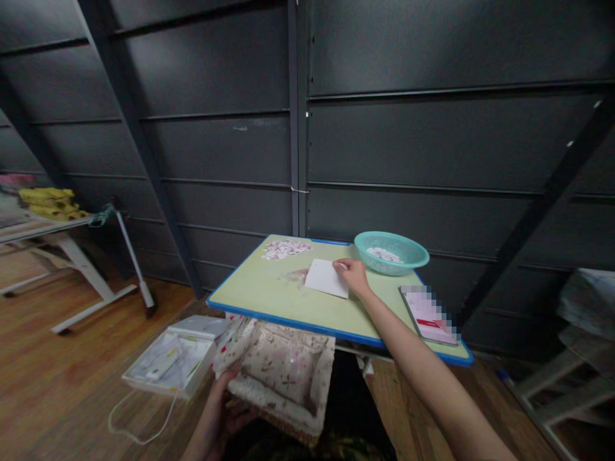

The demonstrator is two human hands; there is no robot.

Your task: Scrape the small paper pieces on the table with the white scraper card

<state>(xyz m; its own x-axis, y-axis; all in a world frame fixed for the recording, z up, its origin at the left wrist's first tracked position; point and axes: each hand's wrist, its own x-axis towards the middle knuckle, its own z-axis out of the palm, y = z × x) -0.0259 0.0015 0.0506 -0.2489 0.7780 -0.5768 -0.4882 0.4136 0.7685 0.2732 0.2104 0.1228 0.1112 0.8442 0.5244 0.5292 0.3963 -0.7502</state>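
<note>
My right hand (pixel 354 276) pinches the edge of a white sheet of card or paper (pixel 324 279), its lower edge resting on or close to the pale green tabletop (pixel 250 288). Left of the sheet is a reddish smudge of fine bits (pixel 295 276). Below the table's front edge, my left hand (pixel 225 398) grips the left side of a shallow, stained box (pixel 283 362) with a speckled lining. The box is tilted towards me at lap height, and some fingers are hidden beneath it.
Small white and pink pieces (pixel 286 250) lie at the table's back left. A turquoise basin (pixel 418 255) holds white pieces (pixel 384 255) at the back right. Near the right edge lies a phone or tablet (pixel 423 314). An opened white carton (pixel 168 362) with a cord stands at lower left.
</note>
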